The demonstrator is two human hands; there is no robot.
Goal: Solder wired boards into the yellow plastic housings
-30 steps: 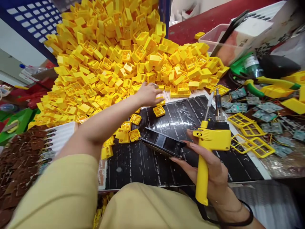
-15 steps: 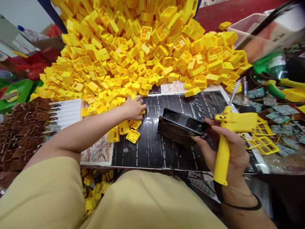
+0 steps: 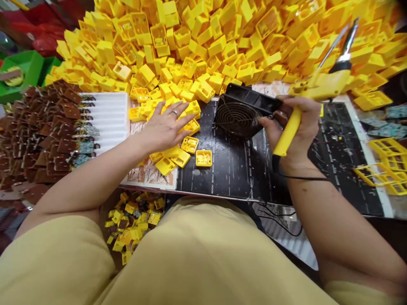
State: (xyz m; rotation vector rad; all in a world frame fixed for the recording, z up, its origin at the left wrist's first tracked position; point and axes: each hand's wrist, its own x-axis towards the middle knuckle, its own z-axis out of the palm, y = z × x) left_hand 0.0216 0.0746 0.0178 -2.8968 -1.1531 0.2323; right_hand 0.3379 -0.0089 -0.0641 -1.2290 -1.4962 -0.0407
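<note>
My left hand (image 3: 170,127) lies palm down with spread fingers over loose yellow plastic cases (image 3: 190,144) at the front of a big heap. One open-sided yellow case (image 3: 203,158) sits apart on the black mat (image 3: 229,178). In my right hand (image 3: 299,123) is a yellow soldering gun (image 3: 321,87), its metal tips pointing up and away. The thumb and fingers of that hand also pinch the near-right corner of a black fan (image 3: 237,116) with a round wire guard. It is tilted at the mat's back left.
Brown circuit boards (image 3: 41,135) are piled at the left beside a white ribbed tray (image 3: 110,118). Yellow frames (image 3: 388,161) lie at the right. Below the table edge are more yellow pieces (image 3: 133,224). A green bin (image 3: 22,76) stands far left.
The fan has shifted toward the back left of the mat, with my right hand and the soldering gun. My left hand's fingers have spread, and a yellow case now lies apart. The view has shifted.
</note>
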